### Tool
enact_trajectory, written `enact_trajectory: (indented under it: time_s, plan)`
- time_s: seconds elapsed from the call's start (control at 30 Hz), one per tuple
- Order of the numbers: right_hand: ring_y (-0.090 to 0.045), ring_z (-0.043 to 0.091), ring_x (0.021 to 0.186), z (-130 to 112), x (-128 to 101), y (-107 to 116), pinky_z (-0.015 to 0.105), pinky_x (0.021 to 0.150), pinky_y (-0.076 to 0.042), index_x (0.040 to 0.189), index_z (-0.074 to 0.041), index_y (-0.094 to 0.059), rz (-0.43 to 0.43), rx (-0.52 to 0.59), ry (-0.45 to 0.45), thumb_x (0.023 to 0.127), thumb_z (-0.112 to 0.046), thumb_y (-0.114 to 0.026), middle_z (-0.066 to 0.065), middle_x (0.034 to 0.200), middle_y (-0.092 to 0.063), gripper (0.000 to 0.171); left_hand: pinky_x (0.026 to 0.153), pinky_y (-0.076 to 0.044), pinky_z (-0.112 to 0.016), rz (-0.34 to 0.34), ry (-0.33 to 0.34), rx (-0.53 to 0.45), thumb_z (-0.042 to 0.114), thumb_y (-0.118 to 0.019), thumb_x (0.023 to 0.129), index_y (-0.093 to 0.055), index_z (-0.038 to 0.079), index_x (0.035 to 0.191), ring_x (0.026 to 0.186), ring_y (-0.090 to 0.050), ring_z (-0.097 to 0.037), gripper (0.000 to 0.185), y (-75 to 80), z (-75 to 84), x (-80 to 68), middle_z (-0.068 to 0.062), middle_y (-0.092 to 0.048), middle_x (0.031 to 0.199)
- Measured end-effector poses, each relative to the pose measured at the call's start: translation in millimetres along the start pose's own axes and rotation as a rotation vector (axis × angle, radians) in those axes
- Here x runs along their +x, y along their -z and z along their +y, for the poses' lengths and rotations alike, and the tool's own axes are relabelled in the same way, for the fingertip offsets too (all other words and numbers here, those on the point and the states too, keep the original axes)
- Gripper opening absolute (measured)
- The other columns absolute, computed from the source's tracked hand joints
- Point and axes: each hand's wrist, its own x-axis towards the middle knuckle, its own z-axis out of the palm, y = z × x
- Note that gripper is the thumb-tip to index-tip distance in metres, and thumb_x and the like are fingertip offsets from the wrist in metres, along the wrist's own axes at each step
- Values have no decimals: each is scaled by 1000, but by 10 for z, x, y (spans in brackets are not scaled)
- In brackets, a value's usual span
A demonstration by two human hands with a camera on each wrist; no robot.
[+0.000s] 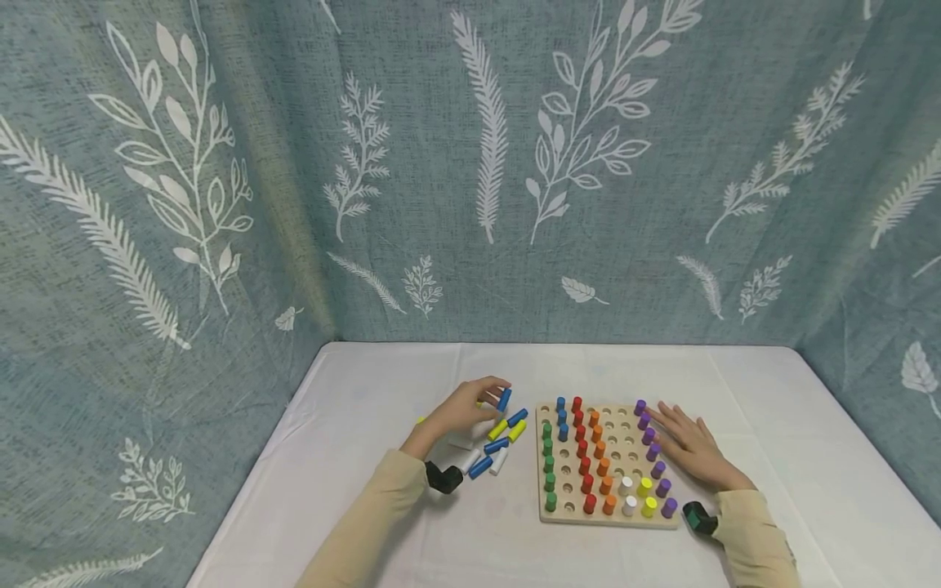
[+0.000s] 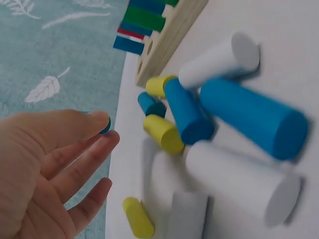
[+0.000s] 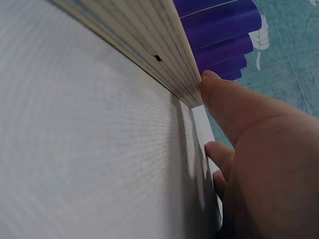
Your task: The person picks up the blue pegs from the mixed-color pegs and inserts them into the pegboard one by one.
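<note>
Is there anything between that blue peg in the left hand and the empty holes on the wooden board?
Nothing visible blocks it. The left hand pinches the blue cylindrical peg above the loose pegs, and the wooden pegboard lies just beside, with open holes between its orange and purple rows.

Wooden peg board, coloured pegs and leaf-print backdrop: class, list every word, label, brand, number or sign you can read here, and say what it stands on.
None: no readable text appears in any view.
Square wooden peg board: bare wood, no lettering.
Coloured cylindrical wooden pegs: plain paint, no marks.
Teal leaf-print fabric backdrop: white leaves only, no words.
Left hand pinches a blue cylindrical peg, which is unmarked.
</note>
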Motion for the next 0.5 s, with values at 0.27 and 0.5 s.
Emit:
enact_trajectory:
  time_s: [0.27, 0.5]
  plan:
    - [-11, 50, 135, 18, 14, 5, 64, 107, 3, 141, -9, -37, -2, 3, -6, 97, -34, -45, 26, 148, -21, 52, 91, -49, -39, 74, -19, -108, 3, -64, 85, -50, 3, 129, 102, -61, -29, 46, -112, -4, -5, -15, -59, 117]
    - [-11, 50, 135, 26, 17, 2, 64, 107, 4, 141, -8, -37, -2, 9, 3, 96, -32, -46, 27, 148, -21, 52, 89, -51, -36, 84, -22, -163, 1, -62, 86, -49, 1, 129, 100, -62, -30, 45, -195, 15, -9, -17, -58, 115]
